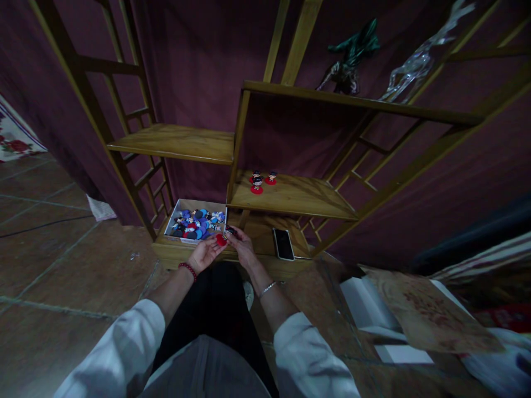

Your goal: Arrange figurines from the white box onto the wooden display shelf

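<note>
A small figurine with a red round base (222,240) is held between both of my hands, just in front of the shelf unit's low board. The fingers of my left hand (206,253) are closed on the red base. My right hand (241,246) grips the figurine's dark upper part. Close behind my left hand stands a white box (170,227) with many small figurines, their bases blue, purple, black and red. On the middle shelf (298,198), 3 similar figurines (257,186) with red bases stand grouped at its left end.
A phone (284,244) lies on the low board to the right. The left shelf (178,142) juts out above the box. Up on the top shelf stand a green statuette (352,52) and a clear one (415,66). White boxes (369,307) lie on the floor at right.
</note>
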A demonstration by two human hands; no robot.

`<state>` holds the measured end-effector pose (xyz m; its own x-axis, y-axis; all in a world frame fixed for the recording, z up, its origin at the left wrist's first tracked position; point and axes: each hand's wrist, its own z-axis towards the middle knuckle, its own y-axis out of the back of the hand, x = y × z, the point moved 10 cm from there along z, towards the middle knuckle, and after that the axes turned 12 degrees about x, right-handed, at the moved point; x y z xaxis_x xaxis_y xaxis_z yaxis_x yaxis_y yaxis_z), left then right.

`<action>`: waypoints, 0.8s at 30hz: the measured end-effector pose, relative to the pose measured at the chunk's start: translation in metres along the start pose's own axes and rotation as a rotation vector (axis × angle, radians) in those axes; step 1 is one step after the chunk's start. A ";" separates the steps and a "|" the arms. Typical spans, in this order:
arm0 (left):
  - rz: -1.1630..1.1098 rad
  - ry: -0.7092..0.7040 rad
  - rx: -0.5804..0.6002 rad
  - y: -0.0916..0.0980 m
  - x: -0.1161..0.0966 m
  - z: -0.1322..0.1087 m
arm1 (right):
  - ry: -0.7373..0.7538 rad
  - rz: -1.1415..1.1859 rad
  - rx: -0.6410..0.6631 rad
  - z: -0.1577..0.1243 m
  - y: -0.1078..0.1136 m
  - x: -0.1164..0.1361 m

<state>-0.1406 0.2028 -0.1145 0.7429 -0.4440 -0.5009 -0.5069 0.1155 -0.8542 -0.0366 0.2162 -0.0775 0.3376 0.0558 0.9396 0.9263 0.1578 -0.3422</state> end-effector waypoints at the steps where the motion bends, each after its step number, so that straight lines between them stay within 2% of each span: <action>1: -0.003 0.003 0.004 -0.002 0.001 0.000 | 0.000 -0.007 0.001 -0.001 0.001 0.001; 7: -0.007 0.014 0.014 -0.012 0.005 -0.003 | 0.023 -0.039 -0.004 -0.002 0.004 0.009; 24: 0.004 0.028 -0.004 -0.020 0.005 -0.006 | -0.028 -0.094 -0.012 -0.001 0.013 0.015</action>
<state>-0.1296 0.1933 -0.0991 0.7288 -0.4679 -0.4999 -0.5114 0.1136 -0.8518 -0.0195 0.2180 -0.0682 0.2444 0.0685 0.9673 0.9556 0.1522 -0.2522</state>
